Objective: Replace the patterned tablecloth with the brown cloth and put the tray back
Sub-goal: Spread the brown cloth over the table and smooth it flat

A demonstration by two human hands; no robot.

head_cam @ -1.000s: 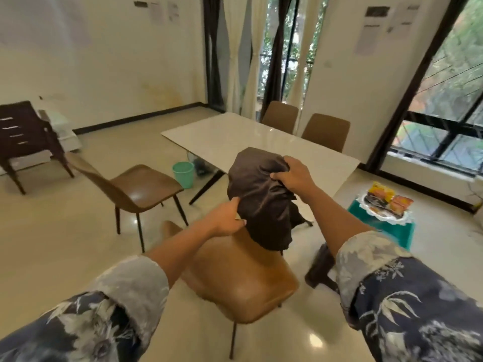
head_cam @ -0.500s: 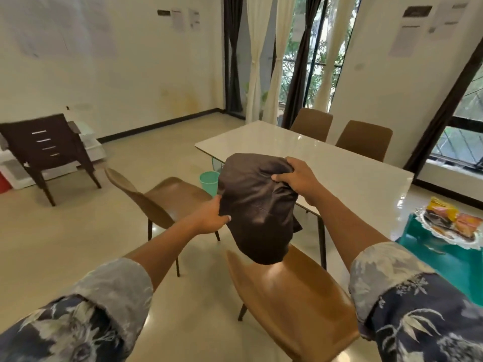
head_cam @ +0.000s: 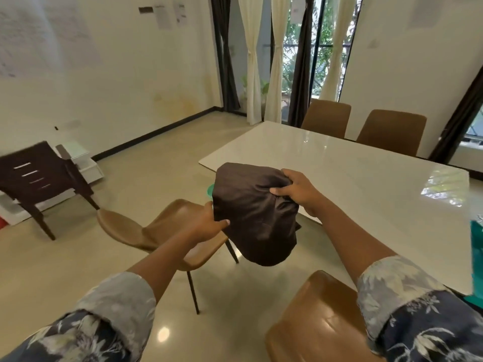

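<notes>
A bunched dark brown cloth [head_cam: 254, 215] hangs in the air between both hands, just in front of the near corner of the white table [head_cam: 352, 178]. My left hand [head_cam: 209, 226] grips its lower left edge, thumb on top. My right hand [head_cam: 298, 192] grips a fold at its upper right. The table top is bare and glossy. The patterned tablecloth is not in view. Of the tray I see only a teal edge [head_cam: 477, 246] at the right border.
Two brown chairs [head_cam: 167, 231] [head_cam: 313, 325] stand near me on the floor, two more [head_cam: 326, 116] [head_cam: 392, 131] at the table's far side. A dark wooden chair [head_cam: 39, 178] is at the left wall. A green bucket rim [head_cam: 210, 190] peeks behind the cloth.
The view has come closer to the table and swung left, so the tray has slid almost out at the right. Both hands keep their hold on the brown cloth.
</notes>
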